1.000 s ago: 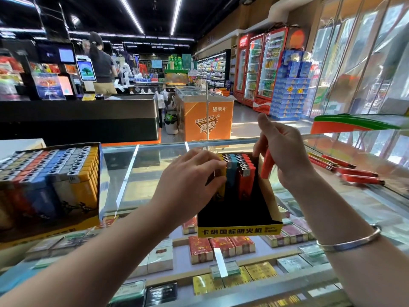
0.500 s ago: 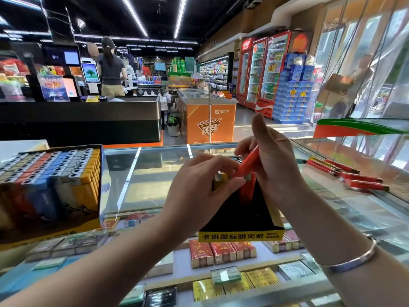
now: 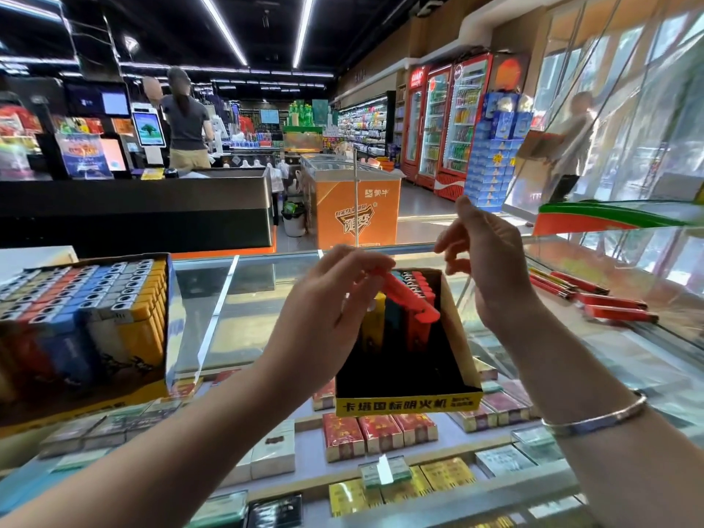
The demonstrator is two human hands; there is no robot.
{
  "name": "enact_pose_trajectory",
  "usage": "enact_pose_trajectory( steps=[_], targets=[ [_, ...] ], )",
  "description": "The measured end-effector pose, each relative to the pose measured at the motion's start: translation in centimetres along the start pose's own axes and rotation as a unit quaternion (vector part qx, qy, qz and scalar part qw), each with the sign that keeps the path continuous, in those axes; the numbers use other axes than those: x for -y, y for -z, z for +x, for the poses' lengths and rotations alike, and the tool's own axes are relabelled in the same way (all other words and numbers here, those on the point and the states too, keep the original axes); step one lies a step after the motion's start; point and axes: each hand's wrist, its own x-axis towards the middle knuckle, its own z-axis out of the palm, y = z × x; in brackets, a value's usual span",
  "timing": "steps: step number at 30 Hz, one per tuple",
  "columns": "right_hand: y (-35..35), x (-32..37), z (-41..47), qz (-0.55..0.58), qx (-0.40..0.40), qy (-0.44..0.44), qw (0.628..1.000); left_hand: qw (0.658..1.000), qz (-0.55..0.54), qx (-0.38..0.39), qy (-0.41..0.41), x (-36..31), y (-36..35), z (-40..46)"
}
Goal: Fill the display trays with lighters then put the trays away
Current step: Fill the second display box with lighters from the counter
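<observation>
**Red lighter slanted over a part-filled tray**

The glass counter point(image 3: 266, 318) carried two trays. The full tray point(image 3: 82, 325) sat at the left, packed with upright lighters in rows and well apart from both hands. The near tray point(image 3: 407, 402), black inside with a yellow front strip, stood directly under the hands; only its far end held upright lighters, yellow, blue and red, and the front lay bare. The left hand point(image 3: 327, 318) pinched one red lighter point(image 3: 411, 301) by its far end, its long axis slanting down and right across the standing row. The right hand point(image 3: 484, 268) hung just beside it with loose fingers, holding nothing. Loose red lighters point(image 3: 605, 302) lay further right, nearer the right hand.
</observation>
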Motion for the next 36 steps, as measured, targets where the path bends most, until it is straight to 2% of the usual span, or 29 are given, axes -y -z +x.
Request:
enact_pose_trajectory(
  steps=[3,6,9,14,27,32,36],
  targets=[
    [0.7,-0.8,0.6,-0.068,-0.032,-0.049,0.996,0.999,0.046,0.021,-0.019,-0.4,-0.4,-0.2],
    [0.6,-1.7,0.8,-0.143,0.027,-0.109,0.983,0.995,0.078,0.045,-0.032,-0.6,-0.7,-0.2],
    [0.2,-2.1,0.5,-0.160,0.096,-0.150,0.971,0.991,0.113,0.060,-0.051,-0.6,-1.2,0.1],
    [-0.1,-2.1,0.3,-0.181,0.131,-0.148,0.964,0.980,0.182,0.029,-0.072,-0.3,-2.1,0.5],
    [-0.2,-2.2,0.3,-0.188,0.146,-0.154,0.959,0.985,0.150,-0.036,-0.074,0.0,-3.5,0.0],
    [-0.2,-2.1,0.3,-0.190,0.148,-0.151,0.959,0.987,0.148,-0.022,-0.065,-0.2,-3.5,0.0],
    [-0.2,-2.2,0.3,-0.195,0.147,-0.150,0.958,0.995,0.080,0.010,-0.051,-0.6,-3.3,-0.1]
  ],
)
